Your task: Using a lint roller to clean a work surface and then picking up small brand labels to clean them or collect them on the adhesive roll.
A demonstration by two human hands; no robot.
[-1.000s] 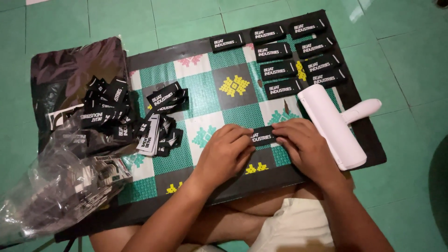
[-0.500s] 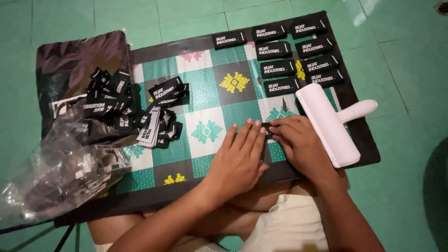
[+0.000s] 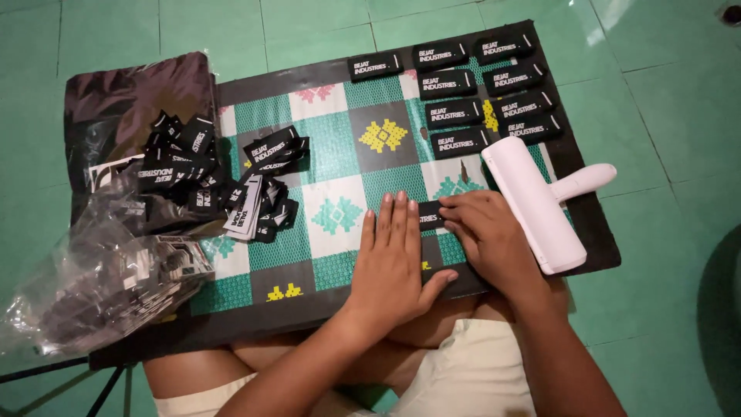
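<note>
A patterned green, white and black board (image 3: 332, 147) lies across my lap. My left hand (image 3: 394, 259) rests flat on it, fingers straight and together, beside the left end of a small black woven label (image 3: 429, 216). My right hand (image 3: 486, 235) pinches the right end of that label with curled fingers and holds it down on the board. Several more black labels (image 3: 478, 85) lie in neat rows at the board's far right.
A white lint roller (image 3: 540, 202) lies right of my right hand. A loose heap of black labels (image 3: 224, 177) sits at the board's left, with a clear plastic bag (image 3: 100, 278) of more labels and a dark bag (image 3: 131, 100) behind. Green tiled floor surrounds.
My left hand has gone from pinching the label to lying flat with fingers stretched out. My right hand stays on the label's right end. The view has shifted slightly.
</note>
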